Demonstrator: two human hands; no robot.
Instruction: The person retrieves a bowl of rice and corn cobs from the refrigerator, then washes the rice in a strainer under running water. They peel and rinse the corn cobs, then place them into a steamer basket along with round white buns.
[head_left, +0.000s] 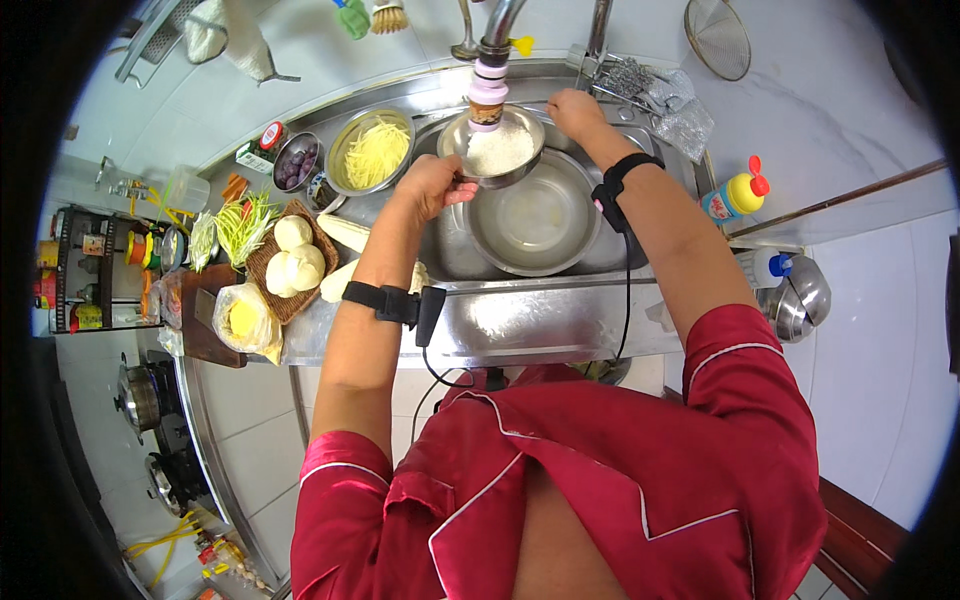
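My left hand (439, 185) grips the near-left rim of a small steel bowl (510, 178). White grains that look like rice (501, 150) lie in it, under the pink-ringed end of the faucet spout (487, 94). My right hand (576, 114) is at the back of the sink, just beyond the bowl's right side and below the tap fitting (589, 64). Its fingers are curled and partly turned from view, so whether they hold anything is unclear. Below the bowl, a wide metal basin (536, 217) with some clear liquid sits in the steel sink (450, 251).
Left of the sink are a bowl of pale yellow shreds (379, 154), a bowl of dark purple fruit (298, 166), a wicker basket (289, 292) with pale round buns, and a bagged yellow food (244, 319). A yellow bottle (735, 196) stands at right. Steel mesh scrubbers (630, 79) lie behind.
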